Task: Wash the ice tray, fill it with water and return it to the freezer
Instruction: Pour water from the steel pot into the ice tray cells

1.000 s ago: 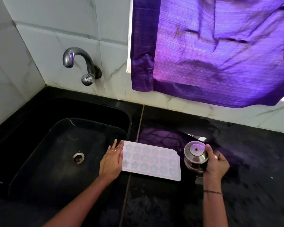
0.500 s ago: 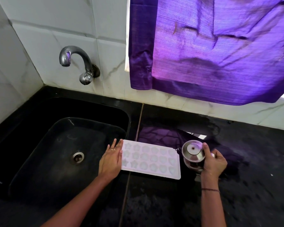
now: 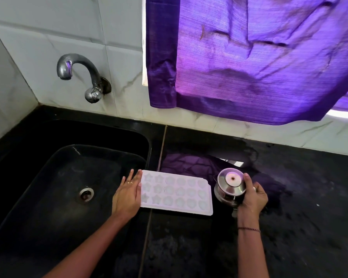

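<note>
Almost nothing has moved in the last second: my view has drifted a little, but both hands sit where they were. My left hand (image 3: 127, 194) lies with straight, relaxed fingers against the left end of the white ice tray (image 3: 175, 192), touching it without gripping. My right hand (image 3: 252, 197) stays curled round the small steel lidded pot (image 3: 230, 186), which stands just right of the tray on the black bench (image 3: 309, 197). The tray lies flat with its star and round cells facing up. Its left end reaches over the right rim of the black sink (image 3: 38, 177), and the rest sits on the bench. The tap (image 3: 76, 67) on the far wall is not running, and the purple curtain (image 3: 249, 57) hangs above the far side of the bench. I cannot tell whether the cells hold water yet. I read this as a pause before filling: the tray is steadied, the pot is in my grasp but not lifted or tilted. If so, pouring comes next, and the shallow cells will spill easily.
</note>
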